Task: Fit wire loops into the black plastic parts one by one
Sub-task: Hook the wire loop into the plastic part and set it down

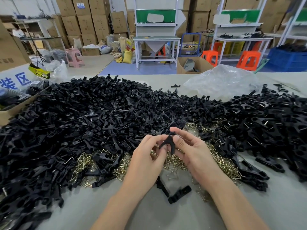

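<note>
A forked black plastic part (169, 141) is held between both hands just above the table. My left hand (146, 156) pinches its left prong with curled fingers. My right hand (191, 150) grips its upper end and right side between thumb and fingers. Whether a wire loop sits in the part I cannot tell. Under the hands lies a heap of brass-coloured wire loops (174, 161). A huge pile of black plastic parts (103, 117) covers the table behind and to the left, and a second pile of black parts (265, 123) lies on the right.
Two black parts (179, 194) lie loose on the grey table (166, 216) between my forearms. A crumpled clear plastic bag (221, 80) sits at the back right. A cardboard box edge (15, 108) is at the far left. Workbenches, stools and stacked cartons stand beyond the table.
</note>
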`<action>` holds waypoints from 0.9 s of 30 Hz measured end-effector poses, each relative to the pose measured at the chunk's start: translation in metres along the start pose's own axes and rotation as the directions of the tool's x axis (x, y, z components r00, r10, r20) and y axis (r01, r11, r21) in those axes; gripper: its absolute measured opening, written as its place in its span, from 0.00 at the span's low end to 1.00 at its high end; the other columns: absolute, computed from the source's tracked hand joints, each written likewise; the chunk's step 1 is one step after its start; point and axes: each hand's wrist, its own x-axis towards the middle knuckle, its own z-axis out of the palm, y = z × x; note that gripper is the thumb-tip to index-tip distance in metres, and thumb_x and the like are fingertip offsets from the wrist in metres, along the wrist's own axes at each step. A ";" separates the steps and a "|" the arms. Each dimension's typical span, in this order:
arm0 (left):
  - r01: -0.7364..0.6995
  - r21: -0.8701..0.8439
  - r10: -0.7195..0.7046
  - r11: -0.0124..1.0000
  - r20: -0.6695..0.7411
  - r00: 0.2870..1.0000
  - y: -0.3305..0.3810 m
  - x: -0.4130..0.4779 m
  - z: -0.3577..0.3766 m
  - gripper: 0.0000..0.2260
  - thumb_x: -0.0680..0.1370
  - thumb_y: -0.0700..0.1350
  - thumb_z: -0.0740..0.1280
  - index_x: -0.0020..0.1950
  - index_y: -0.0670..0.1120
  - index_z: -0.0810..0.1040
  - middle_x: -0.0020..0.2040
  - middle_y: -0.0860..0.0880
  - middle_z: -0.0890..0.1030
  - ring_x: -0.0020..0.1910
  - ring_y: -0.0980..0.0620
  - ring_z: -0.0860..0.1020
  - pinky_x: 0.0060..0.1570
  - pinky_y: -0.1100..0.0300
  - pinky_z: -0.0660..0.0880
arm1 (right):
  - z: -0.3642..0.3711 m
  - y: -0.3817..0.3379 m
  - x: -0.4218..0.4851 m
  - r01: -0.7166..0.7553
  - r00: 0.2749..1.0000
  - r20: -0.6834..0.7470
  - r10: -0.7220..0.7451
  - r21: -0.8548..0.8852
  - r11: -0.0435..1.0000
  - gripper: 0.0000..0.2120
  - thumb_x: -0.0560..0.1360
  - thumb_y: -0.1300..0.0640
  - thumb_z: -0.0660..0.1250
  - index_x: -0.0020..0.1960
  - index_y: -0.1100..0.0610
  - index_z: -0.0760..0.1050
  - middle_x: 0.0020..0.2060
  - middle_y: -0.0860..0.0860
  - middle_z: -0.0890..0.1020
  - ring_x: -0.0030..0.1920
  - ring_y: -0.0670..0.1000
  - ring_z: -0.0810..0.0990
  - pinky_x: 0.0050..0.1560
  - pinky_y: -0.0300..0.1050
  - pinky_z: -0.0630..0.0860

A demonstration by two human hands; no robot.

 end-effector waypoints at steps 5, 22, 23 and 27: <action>0.043 -0.108 -0.038 0.993 0.050 0.998 0.002 -0.002 0.000 0.18 0.80 0.41 0.62 0.65 0.60 0.77 0.50 0.56 0.78 0.40 0.58 0.76 0.35 0.64 0.71 | 0.000 -0.003 0.000 0.018 1.000 0.015 -0.019 0.021 1.000 0.10 0.70 0.59 0.73 0.51 0.57 0.84 0.51 0.60 0.85 0.51 0.55 0.86 0.49 0.43 0.82; 0.002 0.578 -0.124 0.816 0.172 0.977 -0.007 -0.001 -0.001 0.07 0.81 0.59 0.62 0.54 0.58 0.71 0.55 0.61 0.72 0.59 0.57 0.68 0.60 0.60 0.61 | -0.009 -0.008 0.007 0.136 0.975 -0.187 -0.120 0.073 0.988 0.15 0.69 0.58 0.73 0.54 0.58 0.78 0.43 0.51 0.86 0.43 0.48 0.86 0.42 0.40 0.82; 0.006 0.566 -0.121 0.824 0.166 0.979 -0.006 -0.001 -0.001 0.06 0.81 0.59 0.62 0.53 0.58 0.71 0.54 0.61 0.73 0.58 0.57 0.69 0.59 0.61 0.61 | -0.009 -0.008 0.006 0.135 0.975 -0.187 -0.119 0.074 0.988 0.15 0.69 0.58 0.73 0.54 0.58 0.78 0.43 0.51 0.86 0.43 0.48 0.86 0.43 0.40 0.82; 0.036 0.456 -0.094 0.889 0.106 0.990 -0.005 -0.001 0.000 0.04 0.82 0.55 0.62 0.50 0.57 0.74 0.50 0.60 0.76 0.55 0.57 0.72 0.59 0.59 0.64 | -0.009 -0.008 0.006 0.128 0.976 -0.184 -0.113 0.072 0.989 0.14 0.69 0.58 0.72 0.54 0.57 0.78 0.44 0.51 0.87 0.43 0.48 0.86 0.43 0.40 0.82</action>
